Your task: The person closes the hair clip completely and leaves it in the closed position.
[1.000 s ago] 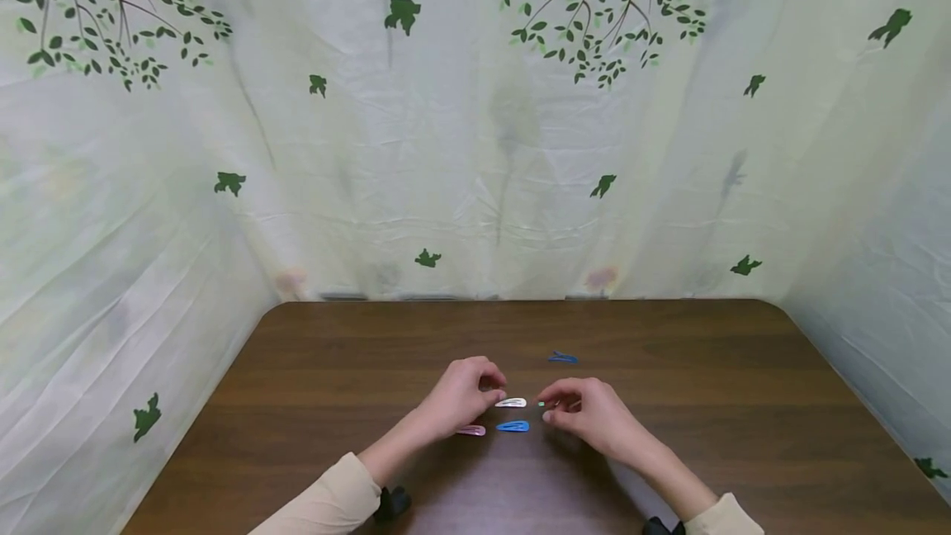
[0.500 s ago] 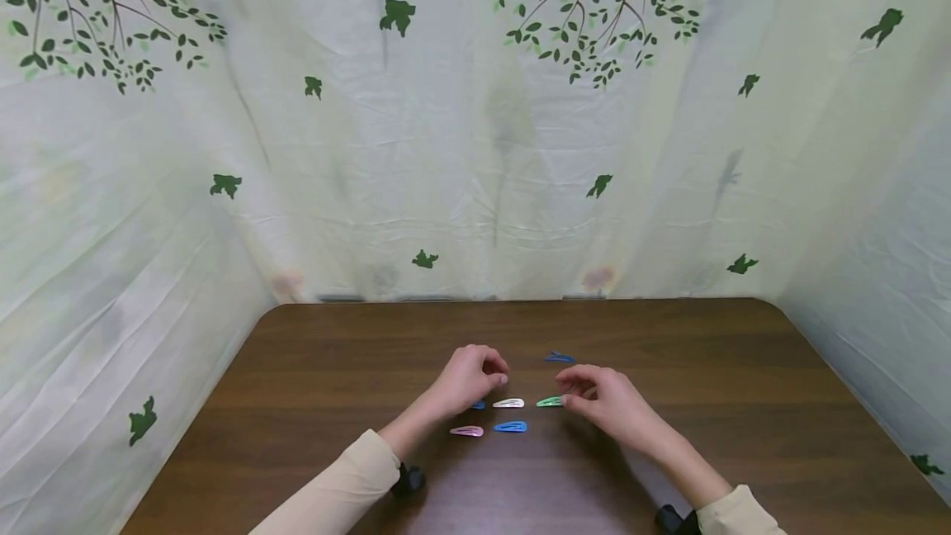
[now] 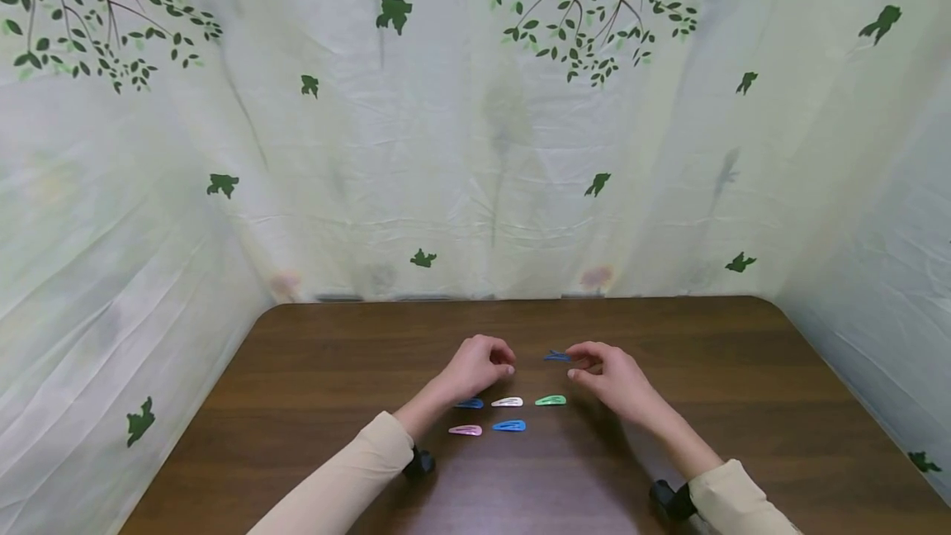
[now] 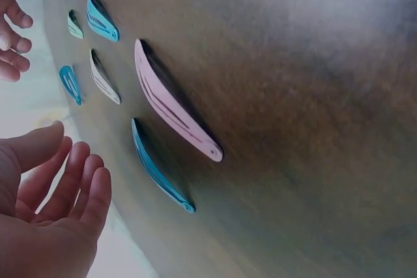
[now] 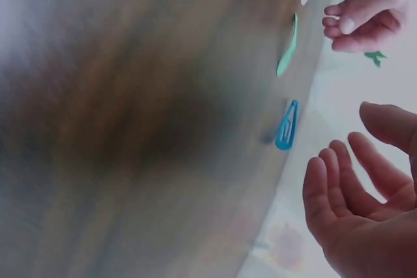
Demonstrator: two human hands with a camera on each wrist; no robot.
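Your right hand (image 3: 612, 370) reached, fingers loosely parted, for the lone dark-blue snap clip (image 3: 555, 356) beyond 5 sorted clips, while your left hand (image 3: 479, 363) hovered empty, lightly curled.

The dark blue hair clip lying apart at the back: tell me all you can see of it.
The dark blue hair clip is a small, slim snap clip, teardrop-shaped and seemingly painted metal. It lies flat on the wooden table, farther back than the other clips. The right hand reaches it with fingertips at its right end; contact cannot be told.

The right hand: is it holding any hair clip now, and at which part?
Nothing is held. The right hand is open beside the dark blue hair clip on the table; the right wrist view shows a gap.
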